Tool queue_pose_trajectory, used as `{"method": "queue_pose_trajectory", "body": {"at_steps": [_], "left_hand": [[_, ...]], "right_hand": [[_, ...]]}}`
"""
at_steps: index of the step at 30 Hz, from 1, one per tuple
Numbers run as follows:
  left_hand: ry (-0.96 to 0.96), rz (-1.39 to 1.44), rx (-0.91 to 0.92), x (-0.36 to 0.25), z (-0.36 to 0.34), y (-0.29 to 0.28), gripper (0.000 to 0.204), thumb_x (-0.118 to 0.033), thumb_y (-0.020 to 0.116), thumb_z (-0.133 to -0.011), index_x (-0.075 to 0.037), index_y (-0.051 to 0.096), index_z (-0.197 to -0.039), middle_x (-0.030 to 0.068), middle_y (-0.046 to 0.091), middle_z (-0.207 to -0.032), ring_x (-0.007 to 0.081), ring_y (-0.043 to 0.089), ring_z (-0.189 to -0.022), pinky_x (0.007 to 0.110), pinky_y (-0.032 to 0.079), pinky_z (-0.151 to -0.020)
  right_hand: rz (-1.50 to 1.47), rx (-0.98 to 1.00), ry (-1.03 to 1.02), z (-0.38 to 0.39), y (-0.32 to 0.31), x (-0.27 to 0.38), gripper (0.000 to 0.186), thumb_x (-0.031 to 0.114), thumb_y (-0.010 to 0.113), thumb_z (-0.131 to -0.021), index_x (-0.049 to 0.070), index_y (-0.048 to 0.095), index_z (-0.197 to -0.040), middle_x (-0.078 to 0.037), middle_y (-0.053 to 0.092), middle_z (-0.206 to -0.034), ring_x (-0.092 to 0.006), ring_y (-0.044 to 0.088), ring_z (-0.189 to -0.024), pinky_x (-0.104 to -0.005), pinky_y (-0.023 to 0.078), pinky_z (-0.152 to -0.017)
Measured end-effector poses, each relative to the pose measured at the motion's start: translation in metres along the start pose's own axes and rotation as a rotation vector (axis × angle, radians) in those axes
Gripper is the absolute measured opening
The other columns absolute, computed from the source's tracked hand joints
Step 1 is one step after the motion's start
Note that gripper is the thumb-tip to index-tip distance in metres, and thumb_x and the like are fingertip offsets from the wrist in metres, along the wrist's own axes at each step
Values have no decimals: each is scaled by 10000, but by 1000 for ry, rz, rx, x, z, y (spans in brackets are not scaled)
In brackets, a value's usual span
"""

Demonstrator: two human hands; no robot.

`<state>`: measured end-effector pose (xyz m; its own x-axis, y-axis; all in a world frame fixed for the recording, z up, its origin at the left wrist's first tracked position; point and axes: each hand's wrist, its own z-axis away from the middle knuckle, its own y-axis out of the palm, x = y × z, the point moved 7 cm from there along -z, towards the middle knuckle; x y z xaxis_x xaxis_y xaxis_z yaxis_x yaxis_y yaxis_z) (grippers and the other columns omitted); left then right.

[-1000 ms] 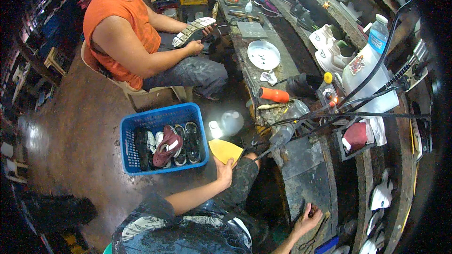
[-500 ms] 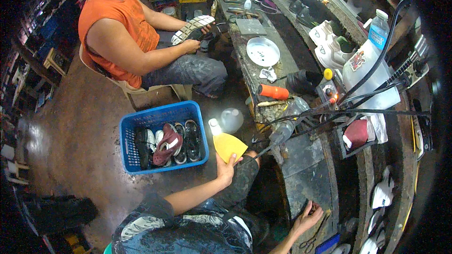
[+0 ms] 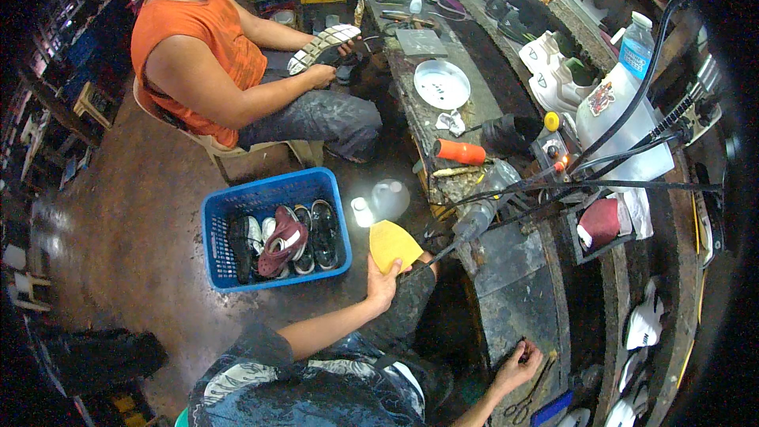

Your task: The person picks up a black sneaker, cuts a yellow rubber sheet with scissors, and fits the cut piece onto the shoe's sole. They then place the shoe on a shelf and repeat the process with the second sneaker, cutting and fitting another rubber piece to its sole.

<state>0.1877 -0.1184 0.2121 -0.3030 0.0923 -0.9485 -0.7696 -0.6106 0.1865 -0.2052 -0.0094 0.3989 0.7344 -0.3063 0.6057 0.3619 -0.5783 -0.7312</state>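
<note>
Left hand (image 3: 382,285) gripping a yellow insole (image 3: 393,243), right hand (image 3: 518,365) — fingers curled, pinching something small — resting on the dark workbench (image 3: 514,300)

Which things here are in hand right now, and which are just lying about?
In hand:
- yellow sheet, held in the left hand
- small dark item on the bench, too small to tell, pinched by the right hand

Lying about:
- blue basket of shoes
- orange handle
- metal plate
- scissors
</note>
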Motion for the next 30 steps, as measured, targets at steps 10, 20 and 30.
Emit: {"method": "queue_pose_trajectory", "body": {"at_steps": [10, 20, 30], "left_hand": [[-104, 34, 15, 5, 1, -1, 585, -76, 739, -976, -15, 446, -1479, 154, 626, -1404, 277, 591, -1318, 402, 449, -1139], [-145, -42, 30, 10, 0, -2, 621, -80, 730, -979, -14, 424, -1516, 165, 615, -1435, 292, 582, -1341, 406, 442, -1150], [-124, -60, 41, 15, -1, 0, 619, -65, 724, -973, -10, 430, -1515, 168, 620, -1435, 293, 592, -1335, 404, 454, -1141]], "right_hand": [[63, -73, -139, -1, 1, 3, 126, 99, 694, -987, -21, 659, -1005, -125, 614, -952, -277, 576, -865, -382, 477, -775], [102, -74, -184, 0, 3, 11, 124, 89, 680, -976, -25, 637, -999, -157, 613, -976, -329, 591, -898, -441, 488, -820], [97, -29, -65, -1, 3, 2, 161, 139, 657, -973, -18, 662, -1007, -188, 664, -996, -384, 615, -1000, -488, 480, -922]]}}
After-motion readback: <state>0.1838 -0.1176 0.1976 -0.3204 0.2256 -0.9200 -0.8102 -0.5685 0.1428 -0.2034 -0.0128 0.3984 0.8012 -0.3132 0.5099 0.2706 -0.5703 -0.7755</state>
